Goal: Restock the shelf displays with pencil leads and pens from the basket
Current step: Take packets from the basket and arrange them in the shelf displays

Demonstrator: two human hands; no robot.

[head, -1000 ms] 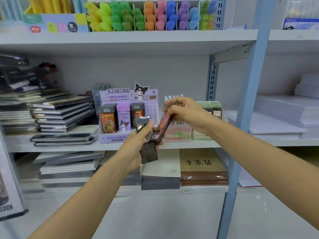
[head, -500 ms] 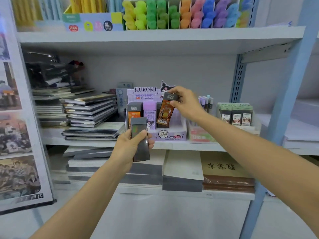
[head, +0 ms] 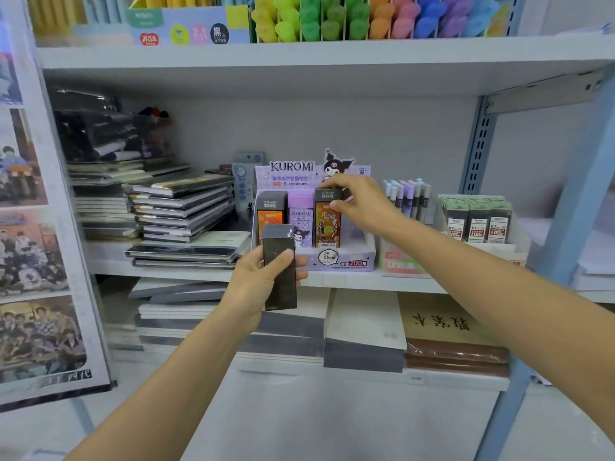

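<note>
In the head view, the right hand (head: pixel 361 207) is pinching the top of an orange-and-black lead box (head: pixel 327 224), with the thumb on its front and the fingers (head: pixel 332 185) curled over its cap. It is standing this box upright in the purple display tray (head: pixel 347 259) on the middle shelf (head: pixel 349 281). The box is lining up just beside a purple lead box (head: pixel 300 222) and another orange lead box (head: pixel 270 212), making 3 in the front row. Whether it is fully seated is hard to tell. The left hand (head: pixel 258 284) is gripping a dark box (head: pixel 280 277) upright in front of the tray's left end, its thumb pressing across the face. As a judgement, the lead restocking is under way: 1 box is almost placed, and at least 1 more is waiting in the left hand. The pens (head: pixel 406 201) are standing in a rack just right of the tray, with nothing being added there. The basket is out of view, so how much stock is left cannot be told.
</note>
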